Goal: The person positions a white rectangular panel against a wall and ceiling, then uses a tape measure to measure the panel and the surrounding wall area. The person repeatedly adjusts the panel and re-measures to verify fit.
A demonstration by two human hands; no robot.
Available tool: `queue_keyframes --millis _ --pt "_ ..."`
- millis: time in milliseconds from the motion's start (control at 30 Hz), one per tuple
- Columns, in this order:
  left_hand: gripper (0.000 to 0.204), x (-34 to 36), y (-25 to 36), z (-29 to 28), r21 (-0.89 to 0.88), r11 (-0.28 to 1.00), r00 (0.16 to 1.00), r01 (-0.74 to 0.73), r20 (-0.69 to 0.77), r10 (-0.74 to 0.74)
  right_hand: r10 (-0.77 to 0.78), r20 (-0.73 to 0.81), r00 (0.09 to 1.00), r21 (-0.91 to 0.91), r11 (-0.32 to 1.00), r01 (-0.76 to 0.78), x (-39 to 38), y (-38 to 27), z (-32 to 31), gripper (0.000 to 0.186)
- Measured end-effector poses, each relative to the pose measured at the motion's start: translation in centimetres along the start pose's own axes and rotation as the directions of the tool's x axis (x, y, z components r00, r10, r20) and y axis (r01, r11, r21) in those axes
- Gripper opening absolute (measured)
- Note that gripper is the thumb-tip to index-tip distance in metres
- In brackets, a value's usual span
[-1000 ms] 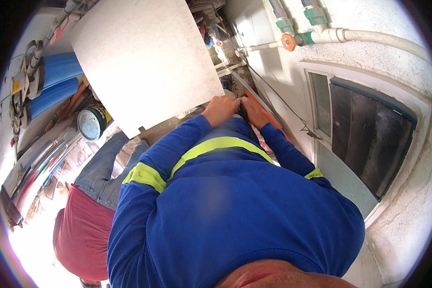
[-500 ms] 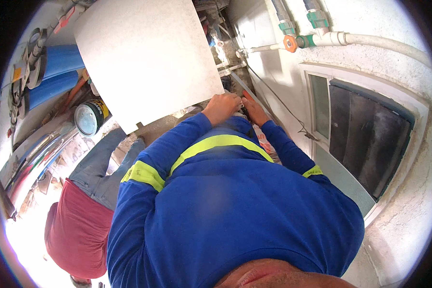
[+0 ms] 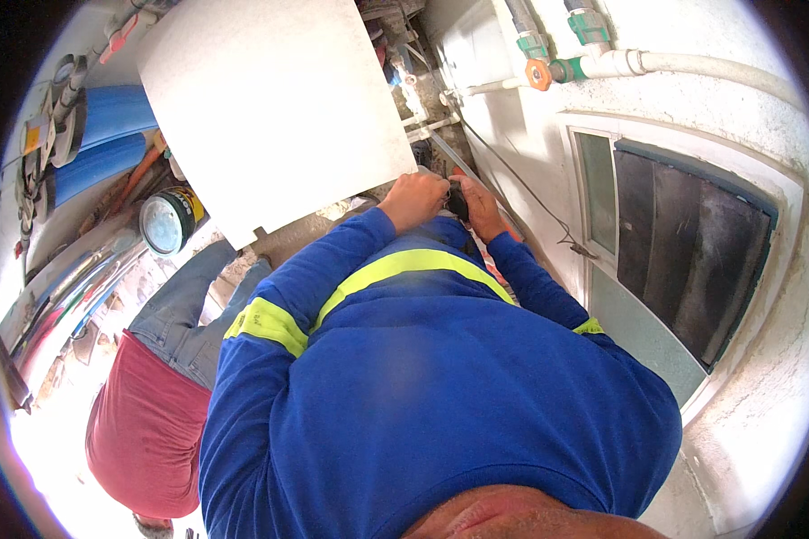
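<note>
Close together in front of my waist are both hands, just off the near right corner of a large white panel [image 3: 270, 108]. A small dark object [image 3: 457, 199] sits between them, too small to name. My right hand [image 3: 482, 208] is closed around its right side. The fingers of my left hand [image 3: 415, 199] are pinched together at its left edge. Whatever lies between those left fingertips is hidden. Part of an orange item [image 3: 459, 172] shows just beyond my right hand.
A person in a red shirt [image 3: 148, 422] bends over at my left. A bucket [image 3: 164, 223] and blue pipes [image 3: 112, 117] stand on that side. On the right, a wall carries pipes with an orange valve [image 3: 538, 75], a hanging cable [image 3: 530, 184] and a window [image 3: 692, 251].
The small dark object now shows between my hands, and my right hand has turned around it. A small pale ring seen there before is out of sight. The panel stays put.
</note>
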State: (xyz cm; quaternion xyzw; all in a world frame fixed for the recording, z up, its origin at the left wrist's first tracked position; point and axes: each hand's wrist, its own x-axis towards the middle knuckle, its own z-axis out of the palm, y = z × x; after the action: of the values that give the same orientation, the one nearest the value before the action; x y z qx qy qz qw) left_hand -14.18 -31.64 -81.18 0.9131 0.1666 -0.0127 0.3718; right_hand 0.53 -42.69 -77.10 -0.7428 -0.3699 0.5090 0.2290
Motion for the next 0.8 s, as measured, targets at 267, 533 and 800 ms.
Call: queue_keyframes --millis 267,533,800 --pt "0.016 -0.1 0.0 0.4 0.048 0.999 1.000 -0.005 0.022 0.004 -0.214 -0.237 0.948 0.021 0.974 0.225 0.6 4.3 2.5 0.033" --pt "0.018 -0.7 0.6 0.3 0.017 0.998 0.996 -0.054 -0.075 0.055 -0.133 0.034 0.991 0.039 0.991 0.132 1.7 5.7 1.4 0.045" --pt "0.019 -0.9 0.7 0.7 0.072 0.988 0.986 -0.134 -0.087 0.140 -0.093 0.249 0.964 -0.265 0.951 0.160 3.9 10.0 1.9 0.043"
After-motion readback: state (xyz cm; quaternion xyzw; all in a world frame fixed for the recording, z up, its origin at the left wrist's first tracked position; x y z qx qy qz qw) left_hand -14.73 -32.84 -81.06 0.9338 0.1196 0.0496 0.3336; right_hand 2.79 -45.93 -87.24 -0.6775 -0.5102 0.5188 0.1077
